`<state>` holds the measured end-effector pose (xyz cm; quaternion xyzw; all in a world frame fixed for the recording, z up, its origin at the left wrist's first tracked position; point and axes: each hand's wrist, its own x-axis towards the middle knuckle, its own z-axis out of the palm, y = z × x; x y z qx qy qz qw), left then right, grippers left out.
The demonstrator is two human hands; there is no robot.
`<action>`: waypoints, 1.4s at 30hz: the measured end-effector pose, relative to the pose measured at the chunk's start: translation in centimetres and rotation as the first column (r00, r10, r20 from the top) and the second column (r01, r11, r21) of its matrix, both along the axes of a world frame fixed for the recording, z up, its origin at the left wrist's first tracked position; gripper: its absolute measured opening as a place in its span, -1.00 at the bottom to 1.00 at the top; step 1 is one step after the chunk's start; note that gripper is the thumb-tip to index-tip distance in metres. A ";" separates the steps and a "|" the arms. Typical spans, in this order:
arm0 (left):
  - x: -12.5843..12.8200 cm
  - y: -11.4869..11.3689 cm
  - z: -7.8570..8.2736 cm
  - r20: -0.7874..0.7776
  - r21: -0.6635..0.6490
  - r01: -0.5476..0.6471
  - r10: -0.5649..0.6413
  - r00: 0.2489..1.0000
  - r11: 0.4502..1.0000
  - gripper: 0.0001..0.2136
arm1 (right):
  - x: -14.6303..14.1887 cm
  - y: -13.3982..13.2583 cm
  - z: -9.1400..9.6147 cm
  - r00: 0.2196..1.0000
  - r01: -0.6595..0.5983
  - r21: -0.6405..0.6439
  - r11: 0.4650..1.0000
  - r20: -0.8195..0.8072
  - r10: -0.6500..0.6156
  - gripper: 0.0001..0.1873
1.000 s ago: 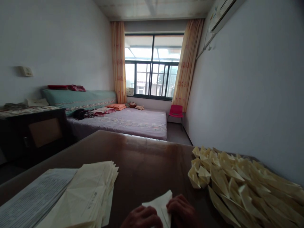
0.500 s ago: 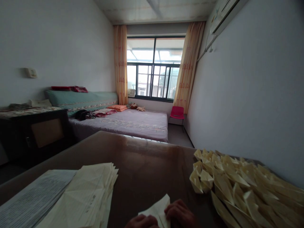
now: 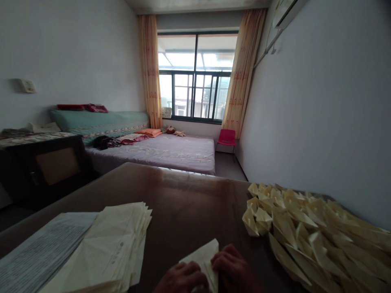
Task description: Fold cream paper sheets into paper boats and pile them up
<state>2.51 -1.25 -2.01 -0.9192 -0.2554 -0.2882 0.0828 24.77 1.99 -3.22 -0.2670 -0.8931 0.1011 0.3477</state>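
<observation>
While your left hand [image 3: 183, 277] lays bent fingers over the folded sheet [image 3: 203, 253], its grip too hidden to tell, your right hand [image 3: 231, 263] pinches the sheet's right edge. The sheet is at the near part of the brown table [image 3: 186, 211], between the creased paper stack [image 3: 105, 248] and the folded paper pieces [image 3: 314, 232].

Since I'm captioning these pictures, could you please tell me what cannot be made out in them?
Head view, hidden: lower part of the cream folded paper sheet, behind the left hand and right hand.
Head view, too small: print on the white rectangular paper stack.
Head view, overlapping and cut by the right edge: exact count of cream pointed folded-paper shapes.
</observation>
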 end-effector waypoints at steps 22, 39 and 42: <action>0.5 -0.2 2.4 -0.055 -0.618 -0.316 0.362 0.931 0.720 -0.77 | -0.6 -4.0 4.0 0.909 0.375 -0.312 0.873 0.309 -0.280 -0.77; 1.3 -0.2 2.1 -0.176 -0.433 -0.416 0.377 0.909 0.800 -0.69 | -1.7 -4.1 3.9 0.827 0.498 -0.228 0.836 0.414 -0.380 -0.89; 1.4 -0.4 2.2 -0.191 -0.393 -0.421 0.376 0.907 0.817 -0.72 | -1.8 -4.2 3.9 0.828 0.508 -0.232 0.829 0.397 -0.396 -0.91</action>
